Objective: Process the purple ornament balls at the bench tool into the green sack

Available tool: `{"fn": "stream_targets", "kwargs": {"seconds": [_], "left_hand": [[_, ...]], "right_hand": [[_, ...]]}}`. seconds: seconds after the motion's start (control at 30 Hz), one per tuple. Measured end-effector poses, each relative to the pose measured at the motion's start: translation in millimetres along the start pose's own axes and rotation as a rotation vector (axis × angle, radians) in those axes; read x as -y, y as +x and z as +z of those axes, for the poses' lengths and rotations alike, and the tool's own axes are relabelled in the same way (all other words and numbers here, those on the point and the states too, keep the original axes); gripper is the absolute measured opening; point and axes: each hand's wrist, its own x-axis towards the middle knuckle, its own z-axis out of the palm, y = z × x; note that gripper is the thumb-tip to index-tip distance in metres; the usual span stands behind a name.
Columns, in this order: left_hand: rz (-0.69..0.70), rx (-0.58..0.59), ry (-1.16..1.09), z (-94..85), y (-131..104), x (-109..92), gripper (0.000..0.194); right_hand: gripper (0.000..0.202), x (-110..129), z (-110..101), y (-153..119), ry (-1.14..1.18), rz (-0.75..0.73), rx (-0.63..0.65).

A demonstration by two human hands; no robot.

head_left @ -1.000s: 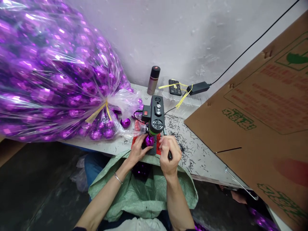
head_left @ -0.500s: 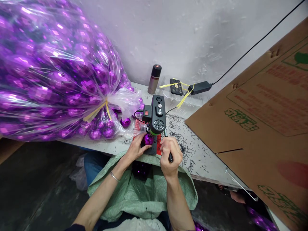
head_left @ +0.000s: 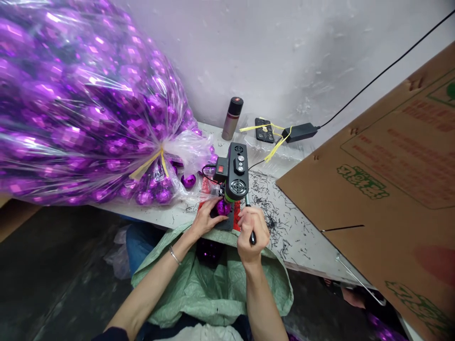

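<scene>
A black press-like machine (head_left: pixel 237 171) stands on the white table (head_left: pixel 295 241), over a red and dark base. Under its head is a shiny purple ball (head_left: pixel 223 207), pinched between the thumb and fingers of my left hand (head_left: pixel 207 219). To the right, my right hand (head_left: pixel 253 232) is wrapped round the machine's lever (head_left: pixel 252 237), whose black end shows below the fingers. A green woven sack (head_left: pixel 213 298) lies open below both hands, with dark purple balls inside.
A big clear bag of purple balls (head_left: pixel 88 109) fills the left. Behind the machine are a bottle (head_left: pixel 232 118), a phone (head_left: pixel 264 130) and a black adapter (head_left: pixel 301 132). A cardboard box (head_left: pixel 391 199) leans in from the right. Small black bits litter the table.
The whole view has shifted slightly, so things appear a little further right. Both hands keep their holds on the ball and lever.
</scene>
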Motion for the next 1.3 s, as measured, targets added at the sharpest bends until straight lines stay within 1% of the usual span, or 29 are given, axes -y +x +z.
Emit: {"fn": "stream_targets", "kwargs": {"seconds": [0.23,0.43,0.67,0.93,1.0,1.07,1.13,1.2,1.3], "left_hand": [[0.021,-0.004,-0.016,-0.2,-0.2,-0.1,0.061],[0.014,-0.006,-0.014,0.1,-0.4,0.2,0.06],[0.023,-0.017,-0.033,1.1,-0.5,1.4,0.06],[0.015,0.013,-0.031,0.0,0.9,-0.6,0.063],[0.02,0.01,-0.027,0.1,0.3,-0.4,0.063],[0.028,0.006,-0.02,0.1,0.2,0.3,0.062],[0.037,0.005,-0.004,0.1,1.7,1.7,0.063],[0.05,0.012,0.021,0.1,4.4,3.2,0.064],[0.092,0.027,0.082,1.5,3.8,3.8,0.065]], "right_hand": [[0.024,-24.3,10.9,-23.9,-0.011,-0.113,-0.03],[0.024,-33.3,16.1,-30.1,-0.025,-0.152,-0.069],[0.026,-40.7,18.8,-37.7,-0.001,-0.147,-0.085],[0.031,-43.9,28.7,-45.6,0.135,-0.045,-0.149],[0.032,-46.0,30.6,-48.0,0.137,-0.048,-0.15],[0.031,-48.1,31.0,-50.1,0.115,-0.083,-0.135],[0.03,-47.5,29.6,-49.1,0.085,-0.125,-0.118],[0.031,-41.5,25.9,-41.9,0.082,-0.124,-0.113],[0.033,-22.2,16.6,-18.5,0.111,-0.012,-0.12]]}}
